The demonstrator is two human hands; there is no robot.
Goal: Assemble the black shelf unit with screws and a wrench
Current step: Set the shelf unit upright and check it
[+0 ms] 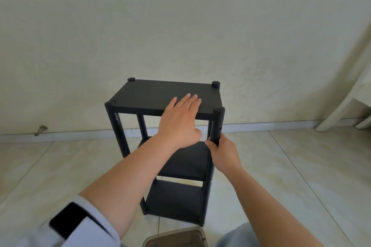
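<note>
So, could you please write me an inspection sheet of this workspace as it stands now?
Surface: pale tiled floor, shelf unit upright on it.
Job's things: black shelf unit, three shelves, four posts; small hole in near right post. Screws, wrench: nothing seen.
Clutter: brownish container at bottom edge.
Hands: left hand flat on top shelf; right hand grips the near right post.
Cables: nothing seen.
Surroundings: cream wall, doorstop, white furniture.
</note>
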